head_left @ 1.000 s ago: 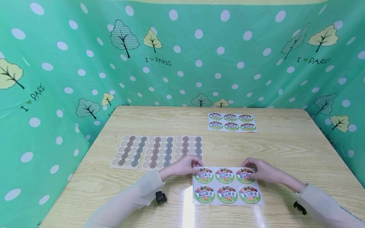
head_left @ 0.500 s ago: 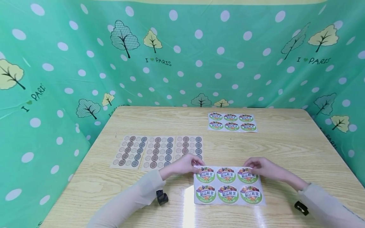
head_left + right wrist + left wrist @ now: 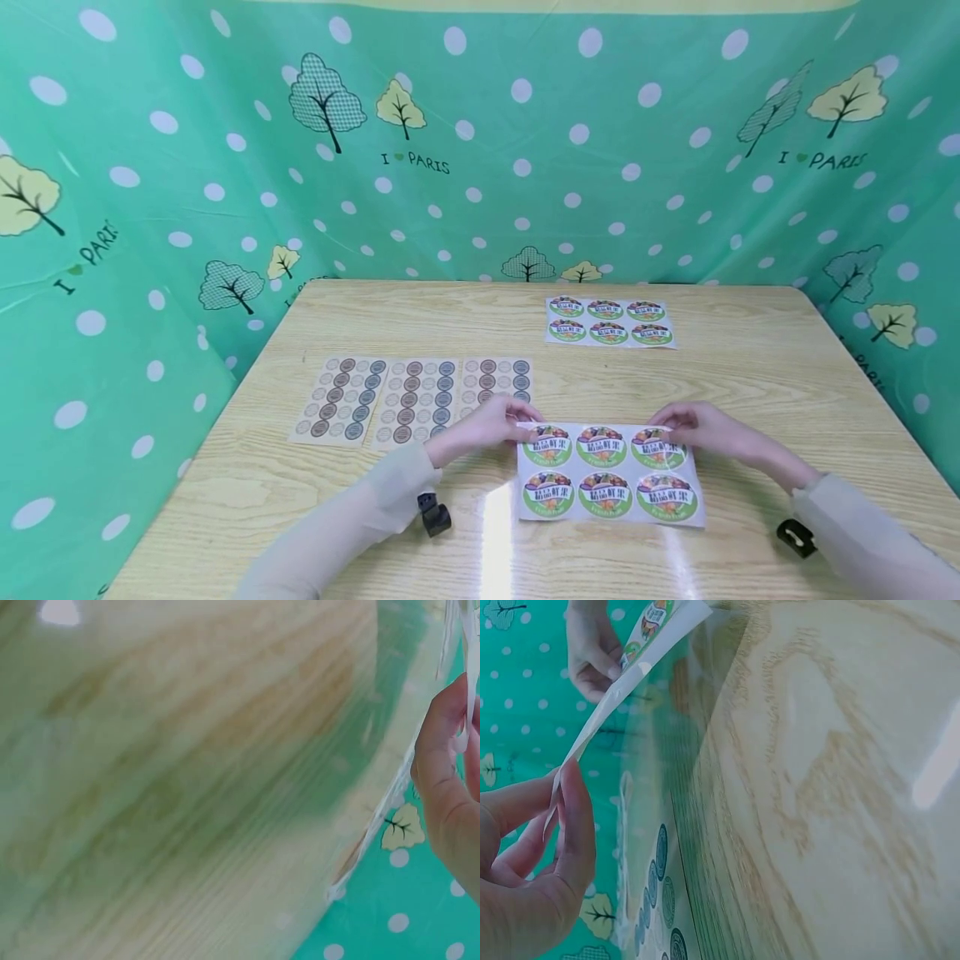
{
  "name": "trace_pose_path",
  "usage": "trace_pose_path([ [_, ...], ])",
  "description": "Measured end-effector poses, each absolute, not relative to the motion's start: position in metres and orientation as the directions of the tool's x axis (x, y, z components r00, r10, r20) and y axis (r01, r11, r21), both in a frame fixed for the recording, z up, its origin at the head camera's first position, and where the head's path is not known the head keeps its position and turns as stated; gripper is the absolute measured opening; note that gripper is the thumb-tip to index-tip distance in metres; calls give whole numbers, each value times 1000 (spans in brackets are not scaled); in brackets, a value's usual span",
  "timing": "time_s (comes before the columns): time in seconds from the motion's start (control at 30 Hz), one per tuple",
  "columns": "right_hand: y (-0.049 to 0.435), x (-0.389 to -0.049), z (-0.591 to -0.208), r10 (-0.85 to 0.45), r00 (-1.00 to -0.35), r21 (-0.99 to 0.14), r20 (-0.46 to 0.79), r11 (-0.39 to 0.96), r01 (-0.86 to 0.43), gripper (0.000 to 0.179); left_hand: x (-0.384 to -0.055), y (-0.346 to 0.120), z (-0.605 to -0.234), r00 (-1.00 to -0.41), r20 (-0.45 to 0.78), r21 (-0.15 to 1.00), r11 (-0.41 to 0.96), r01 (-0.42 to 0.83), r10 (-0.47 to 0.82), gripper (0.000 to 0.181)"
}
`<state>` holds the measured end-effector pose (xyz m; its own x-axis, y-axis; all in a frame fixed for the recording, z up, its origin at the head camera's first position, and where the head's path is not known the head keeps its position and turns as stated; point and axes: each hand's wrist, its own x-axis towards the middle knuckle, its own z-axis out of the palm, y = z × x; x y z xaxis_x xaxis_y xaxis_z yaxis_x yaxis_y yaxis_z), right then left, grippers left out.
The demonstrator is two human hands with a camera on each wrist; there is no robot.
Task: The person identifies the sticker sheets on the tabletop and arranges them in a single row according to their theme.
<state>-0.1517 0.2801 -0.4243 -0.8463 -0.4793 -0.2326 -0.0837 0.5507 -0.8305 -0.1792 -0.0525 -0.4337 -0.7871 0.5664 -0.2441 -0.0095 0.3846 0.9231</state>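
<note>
A white sticker sheet (image 3: pixel 577 479) with two rows of round fruit labels is held up by both hands over the near part of the table. My left hand (image 3: pixel 495 423) pinches its top left corner between thumb and fingers. In the left wrist view the sheet (image 3: pixel 592 724) appears nearly edge-on, gripped by the left hand (image 3: pixel 540 855). At the top right corner, my right hand (image 3: pixel 705 429) pinches the sheet too. The right wrist view catches the right hand (image 3: pixel 450 765) with the sheet's edge (image 3: pixel 470 675) between thumb and fingers.
Another fruit sticker sheet (image 3: pixel 585 322) lies farther back on the wooden table (image 3: pixel 750 358). To the left lie three beige sheets (image 3: pixel 347 402) of small round stickers, side by side; the left hand overlaps the rightmost. A green dotted cloth (image 3: pixel 480 150) hangs behind the table.
Both hands have moved the held sheet slightly away from the body and a little to the right. The other sheets have stayed in place.
</note>
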Motion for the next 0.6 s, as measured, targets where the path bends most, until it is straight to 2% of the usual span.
trace_pose_path([
  [0.2,288,-159,-421,-465,-849,-843,-251,536,-44,33,-186,-45,-431,-818,-277,920,384,-75,504,26],
  [0.4,295,-165,-415,-419,-868,-823,-265,568,-24,36,-193,-37,-428,-839,-266,919,388,-71,476,25],
  [0.6,301,-171,-413,-371,-882,-806,-291,592,17,41,-201,-31,-427,-834,-253,928,366,-67,490,26],
])
